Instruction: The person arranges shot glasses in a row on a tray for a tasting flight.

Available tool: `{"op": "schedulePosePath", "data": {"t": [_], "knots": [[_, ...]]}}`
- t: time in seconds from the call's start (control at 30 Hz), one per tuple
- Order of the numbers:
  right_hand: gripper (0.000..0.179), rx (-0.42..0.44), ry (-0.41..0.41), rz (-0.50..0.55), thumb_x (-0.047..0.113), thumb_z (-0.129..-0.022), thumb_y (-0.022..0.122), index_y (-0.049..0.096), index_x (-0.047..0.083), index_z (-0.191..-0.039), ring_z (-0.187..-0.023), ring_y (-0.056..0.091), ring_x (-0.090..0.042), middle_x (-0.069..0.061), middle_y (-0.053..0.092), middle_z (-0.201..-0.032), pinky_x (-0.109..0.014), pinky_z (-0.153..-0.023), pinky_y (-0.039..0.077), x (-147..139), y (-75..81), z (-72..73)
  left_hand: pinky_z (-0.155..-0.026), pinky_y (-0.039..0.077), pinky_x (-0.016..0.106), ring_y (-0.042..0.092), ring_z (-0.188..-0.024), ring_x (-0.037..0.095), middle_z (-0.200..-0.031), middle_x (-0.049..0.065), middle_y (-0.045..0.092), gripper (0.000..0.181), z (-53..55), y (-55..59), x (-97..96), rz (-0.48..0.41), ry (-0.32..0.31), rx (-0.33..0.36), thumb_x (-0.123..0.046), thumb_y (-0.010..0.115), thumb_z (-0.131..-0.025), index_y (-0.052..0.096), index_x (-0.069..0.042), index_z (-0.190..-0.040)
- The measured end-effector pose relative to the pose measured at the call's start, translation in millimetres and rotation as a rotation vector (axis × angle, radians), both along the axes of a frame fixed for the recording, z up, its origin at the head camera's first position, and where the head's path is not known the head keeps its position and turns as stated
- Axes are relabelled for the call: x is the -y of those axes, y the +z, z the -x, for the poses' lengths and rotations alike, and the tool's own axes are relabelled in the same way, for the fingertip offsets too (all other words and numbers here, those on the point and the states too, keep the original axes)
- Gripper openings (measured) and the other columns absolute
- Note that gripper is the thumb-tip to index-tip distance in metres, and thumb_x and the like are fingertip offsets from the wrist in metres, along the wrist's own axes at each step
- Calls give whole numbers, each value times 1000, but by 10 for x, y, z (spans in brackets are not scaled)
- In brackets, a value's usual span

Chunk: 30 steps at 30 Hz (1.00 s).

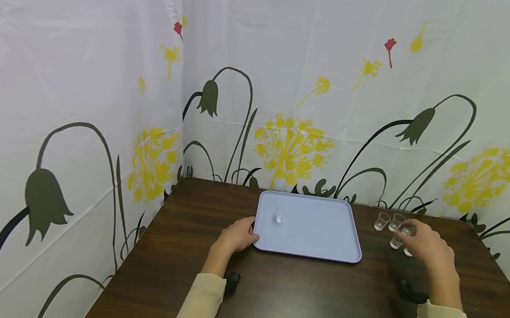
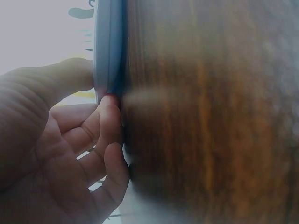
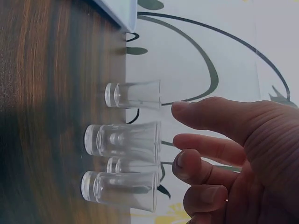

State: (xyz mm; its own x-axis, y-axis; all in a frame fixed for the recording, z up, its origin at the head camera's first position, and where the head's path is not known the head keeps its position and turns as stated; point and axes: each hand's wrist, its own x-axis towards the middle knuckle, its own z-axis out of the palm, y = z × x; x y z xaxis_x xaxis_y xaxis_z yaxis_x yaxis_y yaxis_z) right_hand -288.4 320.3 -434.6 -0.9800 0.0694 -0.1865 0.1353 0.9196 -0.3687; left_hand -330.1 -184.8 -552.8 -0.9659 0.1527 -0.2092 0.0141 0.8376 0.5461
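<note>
My left hand (image 1: 236,235) grips the left edge of a pale lavender tray (image 1: 312,233). In the left wrist view, the thumb lies on the rim of the tray (image 2: 106,46) and the fingertips are at its underside. A single small clear shot glass (image 1: 280,217) stands on the tray toward its left side. My right hand (image 1: 428,245) hovers just over several shot glasses (image 1: 382,222) grouped on the table to the tray's right. Seen from the right wrist, its thumb and loosely bent fingers are apart from the rims of the upright glasses (image 3: 124,140), holding nothing.
The dark wood table (image 1: 298,297) ends at the back against a white curtain (image 1: 264,40) printed with flowers. Another curtain panel (image 1: 85,90) hangs along the left side. Dark wrist-camera pieces (image 1: 232,282) sit beneath both wrists.
</note>
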Motion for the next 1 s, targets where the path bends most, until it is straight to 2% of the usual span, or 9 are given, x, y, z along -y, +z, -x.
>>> {"op": "schedulePosePath", "data": {"t": [0.2, 0.3, 0.4, 0.47, 0.53, 0.6, 0.63, 0.77, 1.0], "knots": [[73, 9, -1, -1, 51, -105, 61, 45, -1, -154, -113, 63, -59, -37, 63, -133, -70, -79, 47, -36, -11, 23, -72, 40, 42, 56, -69, 18, -81, -2, 61, 48, 94, -124, 20, 1, 9, -8, -35, 72, -97, 57, -17, -139], [75, 23, -4, 0, 52, -104, 62, 44, -1, -154, -113, 62, -60, -36, 64, -132, -70, -80, 47, -50, -42, 40, -72, 39, 41, 56, -69, 17, -80, -3, 61, 50, 100, -132, 19, 1, 13, -4, -35, 72, -97, 57, -17, -141], [74, 34, -3, 0, 51, -104, 62, 45, -1, -153, -114, 61, -62, -36, 64, -131, -72, -80, 46, -59, -74, 53, -73, 39, 40, 55, -68, 17, -81, -3, 60, 50, 59, -75, 5, 4, 15, 0, -34, 71, -97, 57, -17, -142], [71, 35, 1, -1, 50, -104, 62, 47, 0, -151, -113, 62, -61, -35, 65, -129, -72, -80, 47, -63, -94, 57, -74, 40, 42, 54, -68, 18, -81, -1, 59, 49, -9, 27, -13, -2, 16, -1, -32, 72, -98, 57, -16, -142], [68, 33, 4, 0, 49, -104, 62, 49, 0, -150, -110, 63, -60, -32, 68, -124, -71, -79, 48, -66, -104, 61, -73, 39, 43, 52, -68, 18, -80, -1, 57, 47, -55, 58, -12, -1, 2, -23, -31, 70, -99, 57, -14, -140], [68, 37, 8, 4, 49, -104, 62, 50, 0, -149, -108, 64, -59, -30, 69, -121, -71, -78, 47, -65, -109, 67, -74, 40, 44, 51, -69, 19, -80, 1, 56, 44, -129, 175, -30, -12, -1, -26, -28, 70, -99, 58, -11, -137], [68, 38, 8, 4, 49, -104, 62, 50, 0, -149, -108, 64, -59, -30, 69, -121, -71, -78, 47, -63, -113, 67, -75, 40, 46, 51, -69, 20, -81, 2, 55, 43, -165, 233, -39, -20, -3, -26, -27, 70, -99, 58, -10, -136], [66, 48, 4, -3, 47, -104, 63, 50, 1, -149, -111, 62, -62, -35, 65, -128, -71, -78, 47, -45, -118, 69, -77, 41, 47, 52, -72, 20, -81, 2, 55, 40, -218, 326, -52, -20, -7, -20, -26, 70, -98, 58, -11, -133], [64, 44, -36, -18, 47, -103, 65, 51, 2, -147, -112, 61, -63, -38, 62, -133, -69, -79, 47, -24, -167, 93, -77, 42, 49, 53, -75, 21, -84, 2, 56, 44, -22, -10, 4, 13, -14, -24, -34, 69, -99, 57, -16, -137]]}}
